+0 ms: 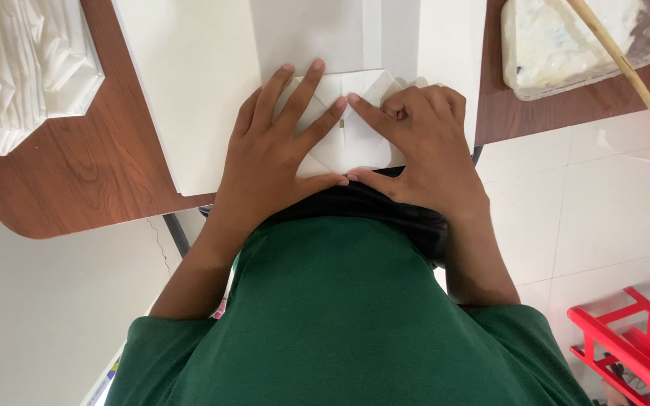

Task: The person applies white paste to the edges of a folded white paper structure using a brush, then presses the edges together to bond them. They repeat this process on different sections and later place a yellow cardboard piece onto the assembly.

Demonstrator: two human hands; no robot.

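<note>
A small folded white paper (355,143) with angled flaps lies at the near edge of the brown wooden table (77,165). My left hand (272,158) rests flat on its left half, fingers spread and thumb along the lower edge. My right hand (423,146) presses on the right half, with the index finger stretched toward the centre crease and the other fingers curled. The two index fingertips nearly meet, and so do the two thumbs. The hands cover much of the paper.
A large white sheet (189,90) lies under and behind the folded paper. Crumpled white material (16,68) sits at the far left. A clear container of white paste (566,45) holds a wooden stick (615,56) at the far right. A red stool (633,346) stands on the tiled floor.
</note>
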